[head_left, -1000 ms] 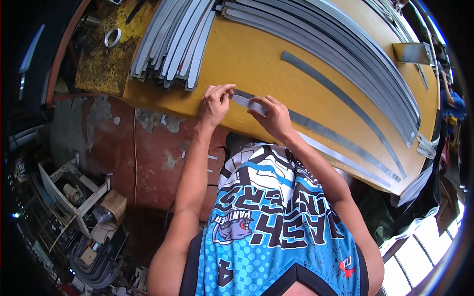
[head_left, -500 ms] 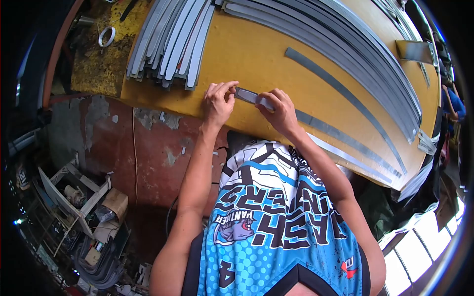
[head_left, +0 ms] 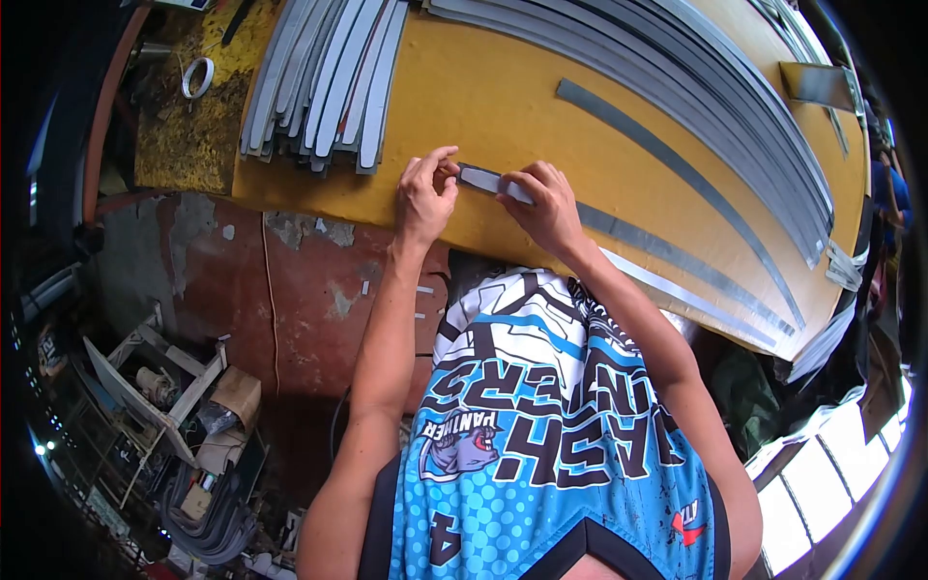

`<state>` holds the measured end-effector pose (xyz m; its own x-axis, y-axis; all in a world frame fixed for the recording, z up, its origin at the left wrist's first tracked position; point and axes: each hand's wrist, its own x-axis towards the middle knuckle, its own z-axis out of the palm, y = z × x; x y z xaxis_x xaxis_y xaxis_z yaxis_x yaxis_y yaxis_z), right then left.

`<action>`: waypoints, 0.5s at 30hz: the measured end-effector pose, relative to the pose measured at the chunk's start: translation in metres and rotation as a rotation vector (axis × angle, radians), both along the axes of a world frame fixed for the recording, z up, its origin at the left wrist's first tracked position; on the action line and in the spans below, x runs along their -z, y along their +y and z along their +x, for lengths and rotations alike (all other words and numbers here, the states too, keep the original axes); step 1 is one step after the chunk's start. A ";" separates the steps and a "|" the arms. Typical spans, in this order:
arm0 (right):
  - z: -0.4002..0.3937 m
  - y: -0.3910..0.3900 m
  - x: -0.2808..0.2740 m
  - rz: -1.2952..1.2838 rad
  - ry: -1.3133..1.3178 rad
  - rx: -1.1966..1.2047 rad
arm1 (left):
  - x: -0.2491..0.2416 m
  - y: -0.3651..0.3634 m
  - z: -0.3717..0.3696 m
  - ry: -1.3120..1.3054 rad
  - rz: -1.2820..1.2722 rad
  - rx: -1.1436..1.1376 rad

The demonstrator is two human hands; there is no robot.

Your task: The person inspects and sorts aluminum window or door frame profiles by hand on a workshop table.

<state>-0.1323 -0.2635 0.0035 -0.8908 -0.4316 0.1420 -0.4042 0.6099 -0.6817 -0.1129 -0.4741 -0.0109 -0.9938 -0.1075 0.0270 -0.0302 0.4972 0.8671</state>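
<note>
A long dark grey strip (head_left: 638, 248) lies along the near edge of the yellow table (head_left: 483, 87), with a light grey strip (head_left: 480, 178) over its left end. My right hand (head_left: 543, 201) pinches the light strip near its end. At the strip's left tip is my left hand (head_left: 426, 193), its fingers bent and thumb apart from them; whether it holds anything is hidden. Another dark curved strip (head_left: 677, 164) lies farther back on the table.
A bundle of grey strips (head_left: 333, 82) lies at the back left, beside a white tape roll (head_left: 198, 77). Long stacked strips (head_left: 667, 77) curve along the back right. A metal piece (head_left: 820, 85) stands at the right. Below left is a wooden frame (head_left: 159, 382).
The view has shifted slightly. My left hand's fingers have lifted a little off the strip's tip, while my right hand stays on the light strip.
</note>
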 end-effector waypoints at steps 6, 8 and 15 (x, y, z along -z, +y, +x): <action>-0.001 0.000 0.002 0.018 0.007 0.000 | 0.001 -0.003 0.000 0.005 -0.044 0.025; -0.001 0.001 0.003 0.025 0.005 0.001 | 0.001 -0.003 0.000 0.000 -0.043 0.024; -0.001 0.001 0.002 0.028 -0.009 -0.006 | -0.001 -0.002 -0.001 0.005 -0.082 0.043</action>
